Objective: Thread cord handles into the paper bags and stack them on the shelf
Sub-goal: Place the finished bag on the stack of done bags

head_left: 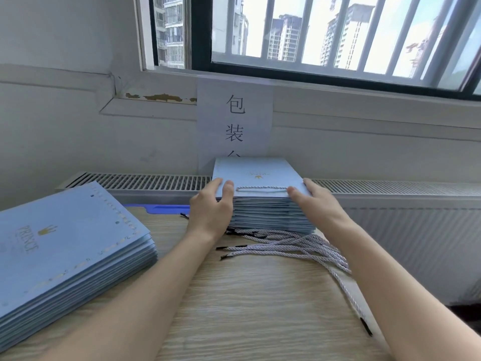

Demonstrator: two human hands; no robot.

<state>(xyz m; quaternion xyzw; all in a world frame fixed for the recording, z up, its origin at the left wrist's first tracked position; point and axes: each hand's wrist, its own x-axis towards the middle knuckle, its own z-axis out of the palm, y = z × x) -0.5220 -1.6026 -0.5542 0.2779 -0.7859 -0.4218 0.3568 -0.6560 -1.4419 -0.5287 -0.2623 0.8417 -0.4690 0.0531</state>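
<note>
A stack of flat light-blue paper bags (270,212) stands at the far edge of the wooden table (260,308), against the radiator ledge. Its top bag (257,173) has a white cord handle (261,188) threaded along the near edge. My left hand (212,207) holds the top bag's near-left corner, thumb on top. My right hand (311,196) holds the near-right corner the same way. Several loose white twisted cords (294,247) with black tips lie on the table just in front of the stack.
A second stack of blue bags (65,254) without cords lies at the left. A radiator grille (145,181) runs along the back wall under a paper sign (235,121) and a barred window. A blue plastic piece (166,209) shows behind the table.
</note>
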